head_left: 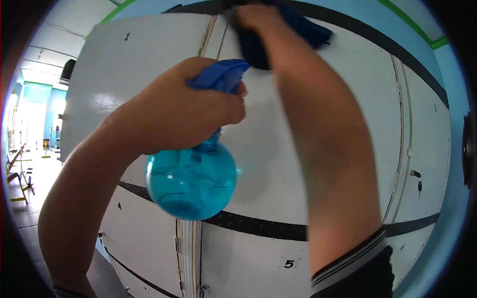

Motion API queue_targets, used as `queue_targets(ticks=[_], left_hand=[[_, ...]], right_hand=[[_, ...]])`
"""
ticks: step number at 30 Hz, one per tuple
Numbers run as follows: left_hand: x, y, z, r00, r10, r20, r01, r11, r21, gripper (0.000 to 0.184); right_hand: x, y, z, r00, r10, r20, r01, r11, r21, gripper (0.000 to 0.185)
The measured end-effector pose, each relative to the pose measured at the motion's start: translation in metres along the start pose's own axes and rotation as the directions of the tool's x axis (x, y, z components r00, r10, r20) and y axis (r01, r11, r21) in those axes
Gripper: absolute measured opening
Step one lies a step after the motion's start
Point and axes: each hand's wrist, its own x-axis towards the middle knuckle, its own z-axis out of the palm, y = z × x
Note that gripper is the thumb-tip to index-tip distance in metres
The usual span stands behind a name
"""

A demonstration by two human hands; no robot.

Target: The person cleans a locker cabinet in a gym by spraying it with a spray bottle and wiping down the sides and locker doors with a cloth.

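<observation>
My left hand (198, 104) is wrapped around the neck of a spray bottle (191, 184), which has a blue trigger head and a round, see-through blue body with liquid in it. The bottle hangs upright before the white locker doors. Higher up, my right hand (256, 19) is on a dark blue cloth (253, 49) at the top of the middle locker door (263, 149). Motion blurs this hand and the cloth, and the fingers are partly hidden.
Locker door 1 (134, 64) stands at left, with a key (420, 186) hanging from the lock of door 3 (430, 134) at right. Black textured strips (263, 227) edge the doors. A bright room with gym-like equipment (19, 174) opens at far left.
</observation>
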Motion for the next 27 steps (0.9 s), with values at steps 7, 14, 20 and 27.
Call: queue_targets(ticks=[7,14,20,27], left_hand=[[-0.025,-0.031,-0.001,0.996,0.027,-0.086,-0.033,0.997,-0.069,0.037],[-0.052,-0.049,-0.010,0.990,0.134,0.050,-0.124,0.979,-0.160,0.047],[-0.057,-0.056,0.012,0.873,0.486,0.043,-0.457,0.846,-0.275,0.062],[-0.070,-0.026,0.049,0.967,0.249,0.061,-0.183,0.839,-0.512,0.060]], right_hand=[[-0.085,0.055,0.032,0.762,-0.481,-0.433,0.266,0.843,-0.468,0.043],[-0.271,0.286,-0.118,0.791,0.350,-0.502,-0.598,0.621,-0.507,0.058],[-0.215,0.064,-0.058,0.953,0.148,-0.264,-0.245,0.890,-0.385,0.050],[-0.222,-0.048,0.020,0.823,-0.553,-0.129,0.559,0.829,0.014,0.048]])
